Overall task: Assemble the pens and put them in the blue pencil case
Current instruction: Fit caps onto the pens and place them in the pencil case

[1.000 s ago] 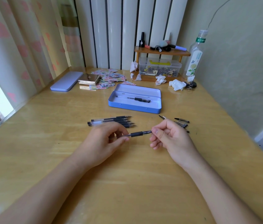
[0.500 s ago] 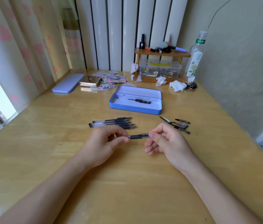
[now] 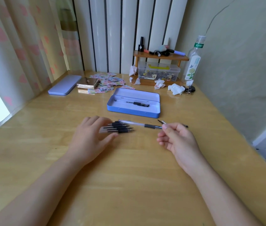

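Observation:
My right hand (image 3: 177, 139) pinches one end of a clear pen with a black grip (image 3: 142, 124), holding it level just above the desk in front of the blue pencil case (image 3: 132, 111). The case lies open with one pen (image 3: 133, 102) inside. My left hand (image 3: 90, 136) is open, fingers spread, resting over the left ends of a row of several pens (image 3: 120, 127) on the desk. A few small black pen caps (image 3: 185, 125) lie beyond my right hand, partly hidden by it.
The lilac case lid (image 3: 65, 84) lies at the back left beside a gold box (image 3: 88, 83) and scattered stickers (image 3: 108, 81). A wooden shelf (image 3: 160, 57) over a clear plastic box, crumpled tissues (image 3: 176, 88) and a bottle (image 3: 192, 62) stand at the back right.
My left hand let go of the pen and moved left onto the row of pens. My right hand now holds the pen alone, lifted slightly toward the case.

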